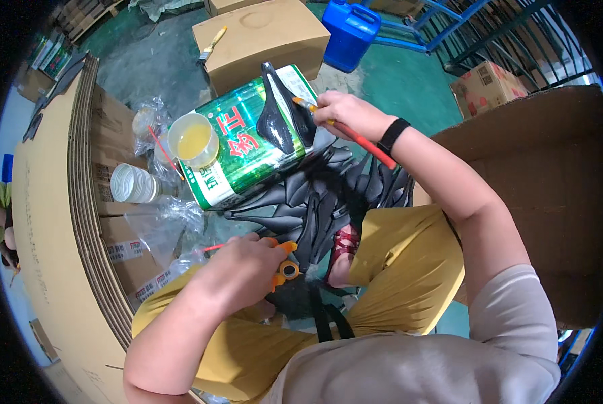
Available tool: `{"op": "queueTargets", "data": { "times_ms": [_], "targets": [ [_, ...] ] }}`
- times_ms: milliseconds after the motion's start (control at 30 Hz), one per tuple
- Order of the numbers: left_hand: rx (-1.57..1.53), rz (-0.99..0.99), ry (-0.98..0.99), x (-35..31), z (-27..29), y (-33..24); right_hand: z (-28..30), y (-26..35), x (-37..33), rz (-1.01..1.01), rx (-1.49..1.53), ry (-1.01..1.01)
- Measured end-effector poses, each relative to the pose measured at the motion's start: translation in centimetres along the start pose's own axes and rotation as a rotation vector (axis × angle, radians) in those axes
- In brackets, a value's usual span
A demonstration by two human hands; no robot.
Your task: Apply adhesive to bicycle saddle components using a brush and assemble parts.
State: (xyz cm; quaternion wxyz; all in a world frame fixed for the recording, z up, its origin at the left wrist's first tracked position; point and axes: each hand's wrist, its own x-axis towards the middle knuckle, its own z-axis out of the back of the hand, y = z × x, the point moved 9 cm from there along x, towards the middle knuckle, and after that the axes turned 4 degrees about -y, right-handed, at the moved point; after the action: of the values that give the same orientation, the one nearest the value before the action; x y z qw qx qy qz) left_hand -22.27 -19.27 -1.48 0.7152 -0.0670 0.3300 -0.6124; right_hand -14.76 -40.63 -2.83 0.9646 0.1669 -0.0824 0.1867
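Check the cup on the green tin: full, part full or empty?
Part full: yellow liquid shows inside the plastic cup, with bare wall above it.

The left hand (237,271) partly hides an orange thing (289,248), its kind unclear; the grey shirt (409,370) runs off the lower edge

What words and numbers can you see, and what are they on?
I won't copy the words, but printing shows here:
Green can: big red characters; smaller dark ones near its edge.
Left carton: dark printing on pale strips.
Standing cardboard: faint marks, too blurred to read.
Right carton: red and dark marks, too small to read.
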Motion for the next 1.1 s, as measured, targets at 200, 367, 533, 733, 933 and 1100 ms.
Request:
{"op": "queueTargets", "data": {
  "times_ms": [200, 367, 533, 733, 933, 1100],
  "targets": [
    [-0.069, 0.031, -0.066, -1.3, 1.3, 0.2, -1.0, 4.0, -1.3, 0.113, 0.159, 0.23],
    [-0.078, 0.047, -0.05, -1.7, 0.7, 1.0, 3.6, -3.8, 0.5, -0.392, 0.634, -0.181],
    [-0.107, 0.05, -0.022, -1.8, 0.2, 1.3, 2.1, -10.8, 3.8, -0.649, 0.952, -0.481],
    [-0.086, 0.087, 0.006, -2.3, 0.0, 1.9, -2.8, -13.5, 6.8, -0.721, 1.018, -0.564],
    [-0.076, 0.093, -0.003, -2.5, -0.2, 2.6, -1.6, -15.2, 5.2, -0.774, 0.823, -0.561],
    [-0.236, 0.119, -0.137, -1.9, 2.2, 3.5, 5.1, -11.3, 1.4, -0.79, 0.924, -0.665]
  ]
}}
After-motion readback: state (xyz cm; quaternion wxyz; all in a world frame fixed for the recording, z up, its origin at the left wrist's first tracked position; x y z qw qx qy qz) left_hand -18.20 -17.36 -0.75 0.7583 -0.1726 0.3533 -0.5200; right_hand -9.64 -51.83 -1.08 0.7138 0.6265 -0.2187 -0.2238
